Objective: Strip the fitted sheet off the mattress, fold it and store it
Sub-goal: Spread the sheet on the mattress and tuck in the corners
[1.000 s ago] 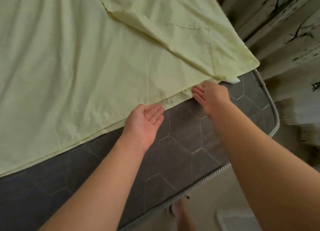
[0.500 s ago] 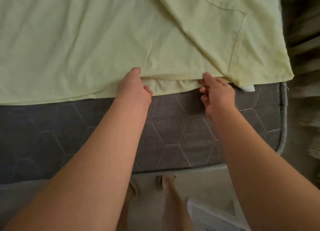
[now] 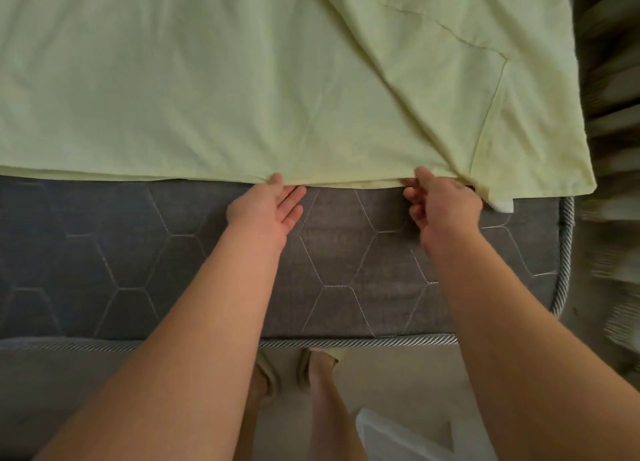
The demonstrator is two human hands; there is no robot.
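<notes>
The pale yellow-green fitted sheet (image 3: 242, 80) lies folded over itself across the far part of the grey quilted mattress (image 3: 346, 260). Its near edge runs straight across the view, and a folded flap with a seam (image 3: 519, 121) lies on top at the right. My left hand (image 3: 266, 208) is palm up at that edge, fingers spread on the mattress, with the thumb tip touching the fabric. My right hand (image 3: 440, 204) has its fingers curled and pinches the sheet's edge between thumb and forefinger. A small white tag (image 3: 502, 205) pokes out under the right corner.
The mattress's corded rim (image 3: 346, 341) runs along the near side and turns up at the right corner (image 3: 564, 253). My feet (image 3: 311, 367) stand on the light floor just below it. A white object (image 3: 398, 436) lies on the floor. Blurred patterned curtains (image 3: 613, 114) hang on the right.
My left hand has turned palm up and slid back from on top of the sheet's edge. My right hand stays at the edge near the corner. The view has swung square to the mattress.
</notes>
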